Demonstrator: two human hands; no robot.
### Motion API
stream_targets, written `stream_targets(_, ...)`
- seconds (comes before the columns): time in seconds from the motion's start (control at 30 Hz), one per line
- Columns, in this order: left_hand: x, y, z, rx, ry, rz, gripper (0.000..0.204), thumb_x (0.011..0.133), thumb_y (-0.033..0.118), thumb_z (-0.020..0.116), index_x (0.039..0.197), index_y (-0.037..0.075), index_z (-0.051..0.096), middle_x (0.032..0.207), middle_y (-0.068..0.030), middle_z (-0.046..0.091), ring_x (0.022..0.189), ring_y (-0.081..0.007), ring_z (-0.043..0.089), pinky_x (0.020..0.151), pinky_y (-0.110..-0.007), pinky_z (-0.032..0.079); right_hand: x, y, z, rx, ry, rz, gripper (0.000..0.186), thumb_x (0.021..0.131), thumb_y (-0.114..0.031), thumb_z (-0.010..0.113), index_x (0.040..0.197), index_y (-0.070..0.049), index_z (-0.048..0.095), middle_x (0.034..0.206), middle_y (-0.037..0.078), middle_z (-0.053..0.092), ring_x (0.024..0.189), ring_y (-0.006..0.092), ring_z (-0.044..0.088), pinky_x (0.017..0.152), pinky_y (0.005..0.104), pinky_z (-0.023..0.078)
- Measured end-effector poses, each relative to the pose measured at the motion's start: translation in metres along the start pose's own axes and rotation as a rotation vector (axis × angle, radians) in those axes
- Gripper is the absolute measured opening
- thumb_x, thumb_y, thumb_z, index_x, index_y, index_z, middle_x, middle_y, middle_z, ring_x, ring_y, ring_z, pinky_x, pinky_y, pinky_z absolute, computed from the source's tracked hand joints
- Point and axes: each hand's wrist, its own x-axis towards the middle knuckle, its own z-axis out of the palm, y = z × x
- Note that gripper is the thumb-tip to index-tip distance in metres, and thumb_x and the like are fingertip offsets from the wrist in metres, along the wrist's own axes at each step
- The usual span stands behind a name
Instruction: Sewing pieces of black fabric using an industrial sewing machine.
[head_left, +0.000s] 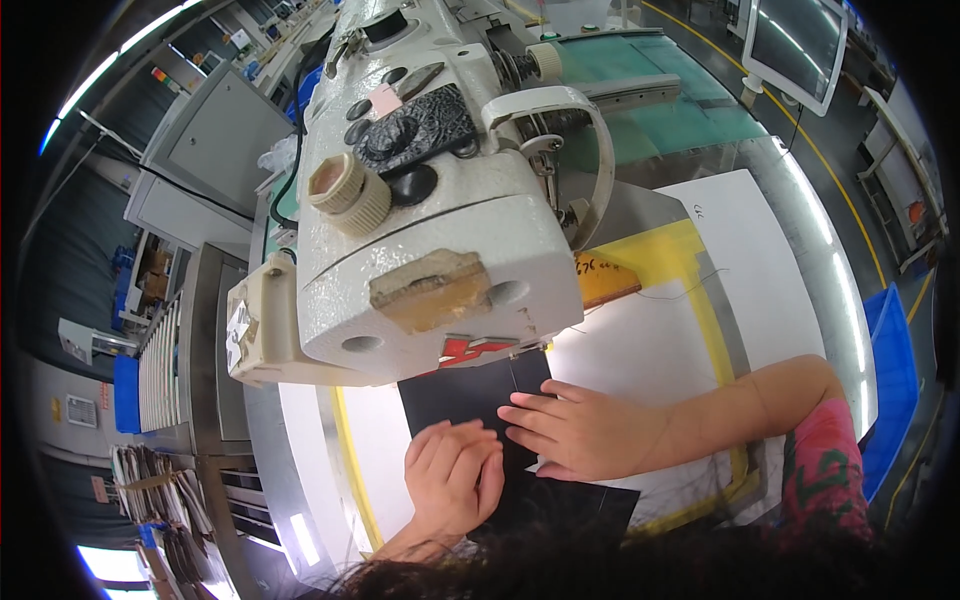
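A black sheet of material (520,505) lies under the head of a white industrial sewing machine (430,250). My left hand (455,475) is over the sheet's left side, with its fingers bent and pressed together; what they hold, if anything, is hidden. My right hand (585,430) reaches in from the right and lies flat, fingers stretched out and slightly apart, their tips on the black sheet. Close beyond those fingertips a thin thread or needle (514,375) comes down from the machine head. Most of the stitching area is hidden beneath the head.
White work surface (650,345) edged with yellow tape surrounds the sheet. An orange-yellow block (605,280) sits beside the machine head. At the right are a blue bin (893,390) and a monitor (797,50). Grey cabinets (215,140) and stacked sheets (160,485) stand at the left.
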Motion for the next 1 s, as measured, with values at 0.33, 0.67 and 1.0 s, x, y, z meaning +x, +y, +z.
stream_targets(0.33, -0.051, 0.045, 0.028, -0.255, -0.534, 0.24, 0.052, 0.085, 0.034, 0.066, 0.131, 0.014, 0.051, 0.14, -0.0089, 0.044, 0.13, -0.0233, 0.042, 0.106, -0.039, 0.035, 0.037, -0.021, 0.021, -0.216, -0.366, 0.046, 0.038, 0.08, -0.016, 0.056, 0.109, 0.008, 0.06, 0.109, 0.024, 0.062, 0.097, 0.036, 0.063, 0.082, 0.039, 0.052)
stream_targets(0.67, -0.09, -0.004, -0.006, -0.168, -0.646, 0.295, 0.053, 0.087, 0.038, 0.063, 0.135, 0.018, 0.049, 0.147, -0.0061, 0.038, 0.137, -0.0221, 0.035, 0.111, -0.039, 0.029, 0.029, -0.056, 0.039, -0.593, -0.167, 0.178, 0.041, 0.086, -0.02, 0.052, 0.119, 0.004, 0.058, 0.121, 0.022, 0.059, 0.113, 0.0365, 0.056, 0.088, 0.0436, 0.047)
stream_targets(1.0, -0.097, -0.027, -0.019, -0.18, -0.378, 0.417, 0.044, 0.08, 0.031, 0.069, 0.121, 0.016, 0.061, 0.135, -0.0074, 0.052, 0.129, -0.0282, 0.044, 0.108, -0.046, 0.031, 0.041, -0.029, 0.038, -0.112, 0.039, 0.376, 0.038, 0.081, -0.009, 0.054, 0.117, -0.001, 0.059, 0.118, 0.014, 0.062, 0.109, 0.029, 0.059, 0.088, 0.039, 0.048)
